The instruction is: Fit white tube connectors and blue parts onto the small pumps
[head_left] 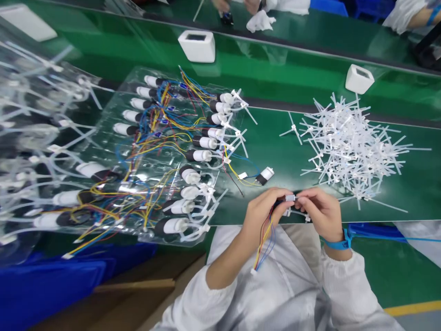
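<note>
My left hand (265,209) is closed around a small black-and-silver motor part (288,198) whose red, yellow and blue wires (263,243) hang down past my wrist. My right hand (320,211) pinches the same part from the right, with a white plastic tie piece (296,213) under its fingers. Both hands meet at the near edge of the green table (275,151). One loose black-and-white motor (265,175) with wires lies just beyond my hands.
A clear tray (161,151) holds several wired motors with white ties at left. A heap of white cable ties (347,147) lies at right. Two white boxes (197,45) (359,78) stand farther back. Another person's hands (237,7) work across the far belt.
</note>
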The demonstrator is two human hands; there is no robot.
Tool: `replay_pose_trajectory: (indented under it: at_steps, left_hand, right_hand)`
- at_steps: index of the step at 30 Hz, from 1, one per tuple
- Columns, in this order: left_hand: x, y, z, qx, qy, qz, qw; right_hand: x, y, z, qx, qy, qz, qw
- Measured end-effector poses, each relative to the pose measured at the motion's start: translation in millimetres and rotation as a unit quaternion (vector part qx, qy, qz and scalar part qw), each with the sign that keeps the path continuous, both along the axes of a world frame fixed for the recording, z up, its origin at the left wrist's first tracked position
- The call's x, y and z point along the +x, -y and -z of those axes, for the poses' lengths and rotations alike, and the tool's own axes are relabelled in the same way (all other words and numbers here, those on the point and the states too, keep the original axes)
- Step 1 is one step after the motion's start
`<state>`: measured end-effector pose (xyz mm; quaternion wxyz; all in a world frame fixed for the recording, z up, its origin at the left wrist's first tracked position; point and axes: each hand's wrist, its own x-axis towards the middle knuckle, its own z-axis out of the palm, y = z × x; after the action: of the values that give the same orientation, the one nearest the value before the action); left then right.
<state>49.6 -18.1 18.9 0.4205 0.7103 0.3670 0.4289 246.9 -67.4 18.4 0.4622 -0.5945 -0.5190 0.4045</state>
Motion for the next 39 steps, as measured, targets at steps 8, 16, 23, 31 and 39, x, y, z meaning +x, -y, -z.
replay_pose_trajectory:
  at_steps: [8,16,23,31,39]
  left_hand:
    - [0,3,1.6,-0.012,0.022,-0.004,1.000]
    - [2,-1,0.1,-0.018,-0.028,0.003,0.999]
    - [6,3,12.3,-0.016,-0.032,-0.005,0.999]
    - [8,0,13.9,-0.043,-0.010,-0.013,0.999]
    - [10,-1,19.9,-0.045,0.016,-0.012,0.999]
  right_hand:
    - [4,-2,-2.2,0.034,0.065,-0.028,0.997]
    - [2,-7,-3.7,0.013,0.034,-0.032,0.999]
    - [3,-8,2.6,0.025,0.025,-0.041,0.999]
    - [-1,-10,8.9,0.019,-0.062,-0.014,0.998]
    - [1,-10,19.2,0.037,-0.033,-0.005,0.999]
